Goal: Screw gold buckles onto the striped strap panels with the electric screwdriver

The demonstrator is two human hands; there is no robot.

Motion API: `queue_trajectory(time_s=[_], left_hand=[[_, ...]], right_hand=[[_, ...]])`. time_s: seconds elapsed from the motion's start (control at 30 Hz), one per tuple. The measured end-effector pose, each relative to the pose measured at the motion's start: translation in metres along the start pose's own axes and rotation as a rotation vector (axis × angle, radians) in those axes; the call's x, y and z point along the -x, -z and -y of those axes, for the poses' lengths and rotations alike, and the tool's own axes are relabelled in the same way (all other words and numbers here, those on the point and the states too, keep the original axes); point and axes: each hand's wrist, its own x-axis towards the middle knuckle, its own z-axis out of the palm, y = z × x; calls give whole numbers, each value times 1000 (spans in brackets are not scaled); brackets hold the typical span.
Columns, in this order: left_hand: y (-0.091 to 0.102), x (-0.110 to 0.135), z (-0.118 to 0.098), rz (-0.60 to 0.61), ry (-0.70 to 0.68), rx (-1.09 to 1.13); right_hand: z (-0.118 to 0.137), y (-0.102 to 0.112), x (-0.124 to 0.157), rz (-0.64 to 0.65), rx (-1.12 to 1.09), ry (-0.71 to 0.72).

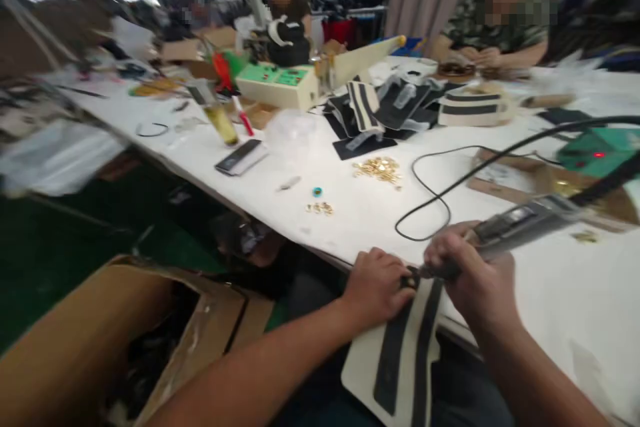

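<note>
My right hand [473, 267] is wrapped round a grey power screwdriver [525, 223] with a thick dark cable at its back end. The tool's tip points left, at the top end of a cream panel with black stripes [400, 347]. My left hand [377, 287] grips that same end, with a small dark part [411, 278] at its fingertips beside the tip. From the table edge the panel slopes down over my lap. Whether the tip touches the dark part is too blurred to tell.
Small gold metal pieces [377, 169] lie in a pile on the white table [345, 227], with several more near a blue ring [317, 192]. Behind are a phone [240, 157] and stacked striped panels [367, 107]. A thin black cable loops nearby. An open cardboard box [100, 307] stands at lower left. Another person sits opposite.
</note>
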Motion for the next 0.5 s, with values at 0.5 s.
queue_trajectory(time_s=[0.5], left_hand=[[-15, -8, 12, -36, -63, 162]], right_hand=[[-13, 19, 8, -103, 212, -56]])
